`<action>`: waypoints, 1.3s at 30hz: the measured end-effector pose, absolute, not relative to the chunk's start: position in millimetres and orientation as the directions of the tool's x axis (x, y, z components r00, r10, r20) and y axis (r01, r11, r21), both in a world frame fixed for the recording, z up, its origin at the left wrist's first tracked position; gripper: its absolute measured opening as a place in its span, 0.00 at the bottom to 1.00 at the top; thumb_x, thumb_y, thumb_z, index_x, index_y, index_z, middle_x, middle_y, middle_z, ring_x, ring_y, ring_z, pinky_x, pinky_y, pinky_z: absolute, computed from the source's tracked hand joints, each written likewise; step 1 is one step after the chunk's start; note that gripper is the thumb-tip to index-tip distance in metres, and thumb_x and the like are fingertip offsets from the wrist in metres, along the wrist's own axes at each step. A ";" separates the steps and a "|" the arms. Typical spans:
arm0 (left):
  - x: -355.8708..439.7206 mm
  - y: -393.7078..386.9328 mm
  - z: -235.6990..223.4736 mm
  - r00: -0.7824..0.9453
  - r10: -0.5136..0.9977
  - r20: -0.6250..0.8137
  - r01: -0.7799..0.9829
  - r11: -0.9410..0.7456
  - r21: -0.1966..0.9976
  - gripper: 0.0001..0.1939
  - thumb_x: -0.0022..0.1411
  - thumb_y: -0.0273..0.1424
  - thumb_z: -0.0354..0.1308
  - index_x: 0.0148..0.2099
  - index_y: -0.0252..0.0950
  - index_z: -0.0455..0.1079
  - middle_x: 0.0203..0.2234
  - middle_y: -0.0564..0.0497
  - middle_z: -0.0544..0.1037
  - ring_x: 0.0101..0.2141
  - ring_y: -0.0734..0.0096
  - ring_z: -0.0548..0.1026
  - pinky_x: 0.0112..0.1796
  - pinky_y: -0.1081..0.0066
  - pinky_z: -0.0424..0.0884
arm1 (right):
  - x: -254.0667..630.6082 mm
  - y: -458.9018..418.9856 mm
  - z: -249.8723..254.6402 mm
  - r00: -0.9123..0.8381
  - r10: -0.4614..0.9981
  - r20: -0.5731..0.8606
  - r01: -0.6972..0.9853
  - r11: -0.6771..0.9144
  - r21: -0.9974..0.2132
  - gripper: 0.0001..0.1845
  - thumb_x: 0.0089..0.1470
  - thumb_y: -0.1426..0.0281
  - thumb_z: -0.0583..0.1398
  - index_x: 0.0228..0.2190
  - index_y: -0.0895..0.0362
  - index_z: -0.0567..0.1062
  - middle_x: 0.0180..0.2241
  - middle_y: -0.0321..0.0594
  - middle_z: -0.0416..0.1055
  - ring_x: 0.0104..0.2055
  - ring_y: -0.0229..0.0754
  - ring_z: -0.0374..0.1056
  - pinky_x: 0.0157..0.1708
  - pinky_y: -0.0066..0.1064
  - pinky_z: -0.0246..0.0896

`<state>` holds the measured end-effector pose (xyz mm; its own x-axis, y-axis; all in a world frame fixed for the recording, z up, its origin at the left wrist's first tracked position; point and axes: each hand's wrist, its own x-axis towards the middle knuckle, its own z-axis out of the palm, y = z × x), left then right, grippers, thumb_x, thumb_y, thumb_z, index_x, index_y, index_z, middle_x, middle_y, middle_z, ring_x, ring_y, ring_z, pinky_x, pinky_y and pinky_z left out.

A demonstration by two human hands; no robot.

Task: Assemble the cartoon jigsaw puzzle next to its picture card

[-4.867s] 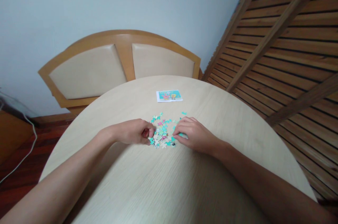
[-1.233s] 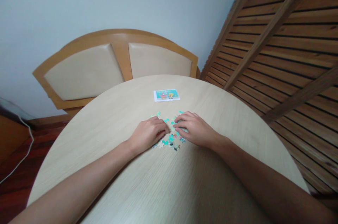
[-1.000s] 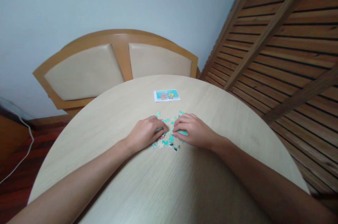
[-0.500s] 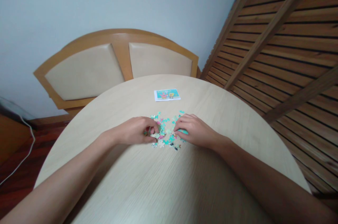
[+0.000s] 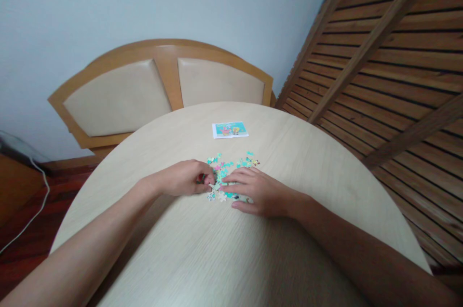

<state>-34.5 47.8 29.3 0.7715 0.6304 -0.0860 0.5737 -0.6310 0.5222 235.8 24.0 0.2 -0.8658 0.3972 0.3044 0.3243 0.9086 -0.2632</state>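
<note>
Many puzzle pieces (image 5: 222,196) between the curled left hand (image 5: 185,177), grip unclear, and spread right hand (image 5: 259,192), some under the latter.

Puzzle pieces (image 5: 222,196) show turquoise, pink, cream and yellow.

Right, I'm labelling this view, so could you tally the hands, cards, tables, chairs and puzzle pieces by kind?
Hands: 2 (left hand, right hand)
Card: 1
Table: 1
Chair: 1
Puzzle pieces: cannot be counted; they overlap and the hands cover some
Total without the pieces: 5
</note>
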 end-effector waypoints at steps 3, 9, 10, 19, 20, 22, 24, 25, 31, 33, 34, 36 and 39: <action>-33.6 47.1 34.3 0.785 0.615 -0.075 0.550 -0.637 0.539 0.07 0.64 0.30 0.57 0.38 0.35 0.76 0.30 0.51 0.79 0.30 0.72 0.72 0.32 0.74 0.63 | 237.7 25.1 -0.4 -0.862 0.411 0.297 0.343 0.904 -0.256 0.19 0.63 0.64 0.62 0.54 0.53 0.76 0.56 0.45 0.74 0.57 0.50 0.67 0.57 0.46 0.59; -36.7 47.6 40.5 0.770 0.631 -0.101 0.556 -0.584 0.591 0.10 0.66 0.32 0.55 0.36 0.33 0.75 0.28 0.51 0.77 0.28 0.74 0.70 0.32 0.75 0.64 | 244.2 31.5 -3.2 -0.837 0.437 0.328 0.380 0.897 -0.225 0.14 0.65 0.63 0.60 0.48 0.55 0.79 0.51 0.44 0.77 0.55 0.48 0.68 0.56 0.42 0.60; -38.2 48.1 39.9 0.766 0.629 -0.131 0.565 -0.563 0.603 0.10 0.65 0.32 0.55 0.36 0.33 0.75 0.28 0.52 0.77 0.28 0.74 0.69 0.31 0.76 0.64 | 244.6 32.0 -3.2 -0.834 0.440 0.333 0.384 0.896 -0.222 0.13 0.65 0.64 0.60 0.47 0.55 0.79 0.50 0.44 0.77 0.54 0.48 0.68 0.55 0.42 0.60; -41.7 47.8 39.8 0.738 0.641 -0.212 0.601 -0.481 0.638 0.07 0.61 0.31 0.57 0.34 0.33 0.73 0.24 0.55 0.71 0.25 0.76 0.65 0.28 0.76 0.61 | 237.1 22.7 0.6 -0.859 0.407 0.312 0.360 0.912 -0.197 0.14 0.63 0.64 0.62 0.49 0.54 0.78 0.51 0.45 0.76 0.53 0.50 0.68 0.54 0.43 0.61; -40.9 47.5 39.6 0.740 0.641 -0.205 0.599 -0.488 0.634 0.07 0.61 0.31 0.57 0.34 0.33 0.73 0.24 0.55 0.71 0.25 0.76 0.65 0.28 0.77 0.61 | 236.2 22.0 0.1 -0.865 0.396 0.310 0.350 0.916 -0.194 0.14 0.62 0.65 0.62 0.49 0.54 0.78 0.51 0.46 0.75 0.53 0.50 0.68 0.54 0.44 0.61; -39.0 47.2 38.1 0.743 0.641 -0.194 0.596 -0.501 0.627 0.07 0.61 0.31 0.58 0.35 0.33 0.74 0.24 0.55 0.71 0.26 0.76 0.66 0.28 0.77 0.61 | 234.9 21.7 -1.3 -0.868 0.380 0.319 0.331 0.922 -0.199 0.13 0.62 0.65 0.63 0.47 0.54 0.79 0.50 0.46 0.76 0.53 0.49 0.68 0.53 0.44 0.61; -36.9 47.0 35.1 0.745 0.634 -0.204 0.598 -0.500 0.626 0.07 0.61 0.32 0.60 0.37 0.33 0.76 0.25 0.55 0.72 0.27 0.75 0.67 0.29 0.77 0.62 | 234.1 22.3 -2.6 -0.867 0.370 0.335 0.314 0.926 -0.209 0.11 0.62 0.65 0.63 0.44 0.55 0.80 0.49 0.46 0.76 0.53 0.49 0.68 0.53 0.44 0.62; -35.8 47.0 33.4 0.748 0.628 -0.214 0.598 -0.499 0.627 0.07 0.61 0.32 0.61 0.38 0.34 0.76 0.25 0.55 0.72 0.27 0.75 0.67 0.29 0.77 0.62 | 233.7 22.6 -3.0 -0.866 0.364 0.343 0.306 0.928 -0.213 0.10 0.62 0.65 0.63 0.42 0.55 0.80 0.49 0.45 0.76 0.52 0.49 0.69 0.53 0.43 0.62; -32.8 46.8 27.7 0.769 0.604 -0.209 0.583 -0.530 0.616 0.04 0.60 0.30 0.64 0.38 0.35 0.76 0.26 0.56 0.72 0.27 0.76 0.68 0.29 0.77 0.61 | 230.2 22.4 -4.0 -0.864 0.344 0.368 0.282 0.936 -0.211 0.06 0.62 0.67 0.63 0.39 0.56 0.80 0.45 0.43 0.77 0.50 0.47 0.69 0.51 0.42 0.63; -32.5 46.5 28.3 0.777 0.604 -0.181 0.576 -0.565 0.590 0.04 0.59 0.28 0.64 0.38 0.35 0.76 0.26 0.56 0.72 0.27 0.76 0.68 0.29 0.76 0.61 | 229.1 22.1 -4.4 -0.860 0.344 0.378 0.280 0.936 -0.215 0.06 0.62 0.68 0.63 0.39 0.57 0.79 0.45 0.43 0.77 0.49 0.46 0.69 0.51 0.41 0.63; -32.3 46.2 28.8 0.778 0.604 -0.171 0.576 -0.579 0.577 0.04 0.58 0.28 0.65 0.38 0.35 0.76 0.26 0.56 0.73 0.27 0.76 0.68 0.29 0.76 0.60 | 228.6 21.9 -4.6 -0.857 0.345 0.383 0.280 0.935 -0.217 0.06 0.63 0.68 0.62 0.39 0.57 0.79 0.45 0.43 0.77 0.49 0.46 0.70 0.50 0.40 0.63; -31.7 45.6 30.0 0.776 0.608 -0.165 0.581 -0.590 0.560 0.04 0.58 0.28 0.65 0.37 0.35 0.76 0.26 0.56 0.73 0.27 0.75 0.68 0.29 0.76 0.60 | 227.7 21.6 -4.3 -0.853 0.349 0.389 0.281 0.934 -0.221 0.06 0.64 0.69 0.61 0.38 0.57 0.79 0.44 0.43 0.77 0.48 0.45 0.70 0.49 0.39 0.63; -30.4 43.9 32.3 0.775 0.609 -0.172 0.580 -0.575 0.577 0.04 0.59 0.29 0.64 0.38 0.34 0.76 0.27 0.54 0.75 0.28 0.75 0.69 0.29 0.75 0.61 | 226.5 20.5 -2.4 -0.859 0.349 0.375 0.274 0.932 -0.237 0.08 0.65 0.70 0.59 0.36 0.57 0.78 0.44 0.43 0.77 0.47 0.44 0.70 0.50 0.39 0.63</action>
